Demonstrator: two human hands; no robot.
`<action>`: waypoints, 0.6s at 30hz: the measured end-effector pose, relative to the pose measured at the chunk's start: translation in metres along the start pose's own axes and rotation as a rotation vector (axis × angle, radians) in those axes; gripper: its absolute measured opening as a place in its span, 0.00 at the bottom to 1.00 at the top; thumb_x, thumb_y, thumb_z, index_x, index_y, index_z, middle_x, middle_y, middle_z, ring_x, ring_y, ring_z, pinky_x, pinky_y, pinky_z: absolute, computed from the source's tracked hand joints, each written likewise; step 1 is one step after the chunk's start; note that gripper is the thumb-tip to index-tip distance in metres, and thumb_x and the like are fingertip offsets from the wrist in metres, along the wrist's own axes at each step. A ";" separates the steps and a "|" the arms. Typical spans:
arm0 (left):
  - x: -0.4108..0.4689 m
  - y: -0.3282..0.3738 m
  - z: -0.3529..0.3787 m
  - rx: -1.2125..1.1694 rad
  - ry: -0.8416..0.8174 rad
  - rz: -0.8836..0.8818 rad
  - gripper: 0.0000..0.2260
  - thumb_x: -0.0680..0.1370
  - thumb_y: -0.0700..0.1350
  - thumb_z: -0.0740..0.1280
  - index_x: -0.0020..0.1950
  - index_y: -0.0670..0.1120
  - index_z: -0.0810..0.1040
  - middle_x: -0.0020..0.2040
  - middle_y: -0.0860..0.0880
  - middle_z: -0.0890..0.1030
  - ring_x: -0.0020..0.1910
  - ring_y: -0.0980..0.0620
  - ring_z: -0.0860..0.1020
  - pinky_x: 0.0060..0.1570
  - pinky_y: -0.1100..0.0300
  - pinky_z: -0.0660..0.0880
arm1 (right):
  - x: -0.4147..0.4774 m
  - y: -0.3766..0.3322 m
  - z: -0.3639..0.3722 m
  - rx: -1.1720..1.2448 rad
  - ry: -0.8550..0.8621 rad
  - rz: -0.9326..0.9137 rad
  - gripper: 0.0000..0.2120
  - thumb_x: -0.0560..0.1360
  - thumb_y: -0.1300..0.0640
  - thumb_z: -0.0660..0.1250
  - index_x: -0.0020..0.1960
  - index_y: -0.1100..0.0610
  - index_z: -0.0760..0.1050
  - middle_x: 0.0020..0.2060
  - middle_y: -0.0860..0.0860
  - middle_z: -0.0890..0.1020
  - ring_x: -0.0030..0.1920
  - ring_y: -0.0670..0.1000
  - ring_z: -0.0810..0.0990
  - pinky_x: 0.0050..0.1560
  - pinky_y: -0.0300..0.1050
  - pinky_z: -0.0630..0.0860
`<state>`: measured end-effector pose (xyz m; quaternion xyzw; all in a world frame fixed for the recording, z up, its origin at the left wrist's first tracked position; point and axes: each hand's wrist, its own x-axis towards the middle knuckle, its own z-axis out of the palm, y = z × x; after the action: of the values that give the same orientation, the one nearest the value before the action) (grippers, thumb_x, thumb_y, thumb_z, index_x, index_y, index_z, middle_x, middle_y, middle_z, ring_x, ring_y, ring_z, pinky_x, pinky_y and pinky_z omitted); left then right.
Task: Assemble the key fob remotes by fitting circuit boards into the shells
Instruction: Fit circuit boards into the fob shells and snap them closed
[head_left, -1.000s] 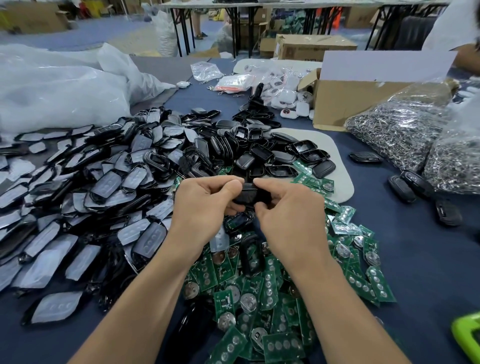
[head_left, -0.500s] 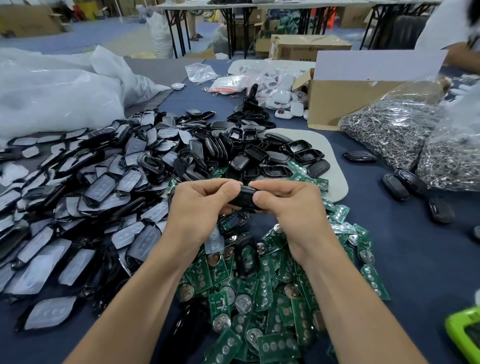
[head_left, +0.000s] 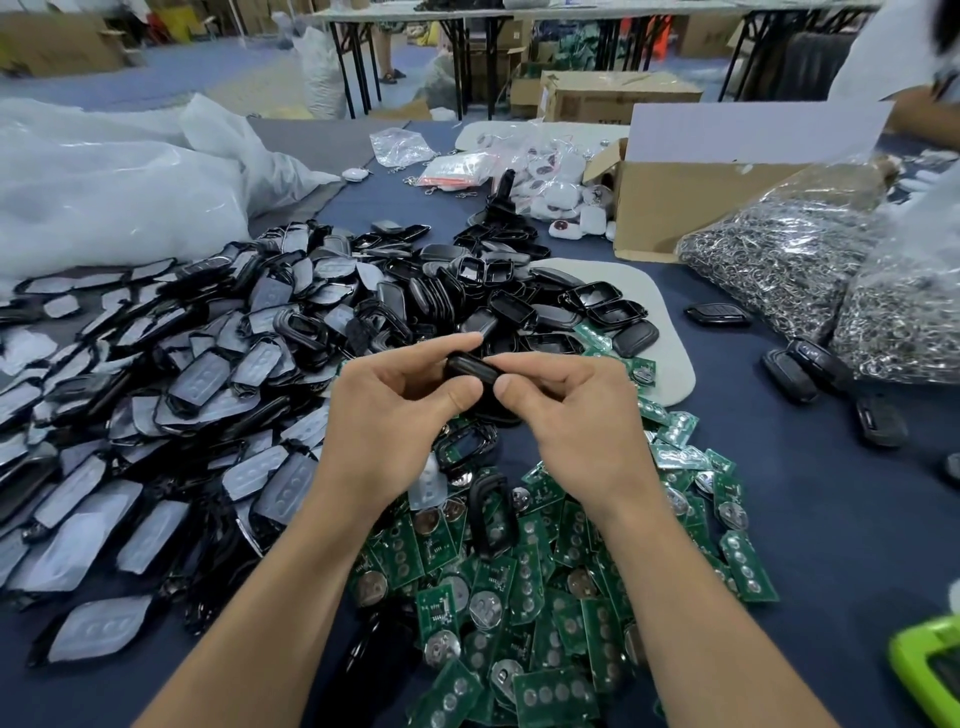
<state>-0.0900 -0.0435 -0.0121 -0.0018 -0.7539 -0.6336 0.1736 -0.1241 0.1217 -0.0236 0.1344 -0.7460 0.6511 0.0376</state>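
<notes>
Pinches one black fob (head_left: 470, 367) between left hand (head_left: 387, 415) and right hand (head_left: 582, 415), just above the circuit-board pile (head_left: 524, 582); judging by few closed fobs (head_left: 792, 371) right of that pile and heaped shells (head_left: 208, 374) left, barely begun.

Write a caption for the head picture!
Left hand and right hand pinch a black fob over green boards.

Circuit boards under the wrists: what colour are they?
The circuit boards are green, seen best in the head view.
</notes>
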 end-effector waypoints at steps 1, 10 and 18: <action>0.000 0.000 0.000 -0.037 -0.006 -0.008 0.16 0.76 0.34 0.76 0.56 0.53 0.87 0.41 0.55 0.88 0.41 0.61 0.85 0.46 0.69 0.79 | 0.000 0.000 0.000 0.008 -0.001 -0.003 0.10 0.77 0.62 0.74 0.54 0.51 0.88 0.44 0.43 0.89 0.47 0.45 0.88 0.55 0.52 0.84; -0.001 0.001 0.005 -0.208 -0.014 -0.035 0.13 0.77 0.33 0.73 0.49 0.51 0.90 0.44 0.49 0.89 0.44 0.56 0.86 0.46 0.68 0.80 | -0.001 0.001 0.001 -0.034 0.032 -0.045 0.12 0.77 0.61 0.75 0.54 0.46 0.88 0.44 0.40 0.88 0.47 0.40 0.87 0.54 0.45 0.84; 0.000 0.000 0.006 -0.265 0.028 -0.116 0.14 0.75 0.31 0.74 0.47 0.49 0.90 0.43 0.47 0.89 0.43 0.54 0.86 0.46 0.66 0.80 | -0.003 0.002 0.004 -0.153 0.082 -0.133 0.11 0.78 0.61 0.74 0.57 0.49 0.87 0.48 0.40 0.88 0.49 0.36 0.85 0.55 0.39 0.82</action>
<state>-0.0916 -0.0379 -0.0124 0.0277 -0.6600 -0.7365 0.1455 -0.1206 0.1181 -0.0266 0.1538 -0.7809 0.5931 0.1215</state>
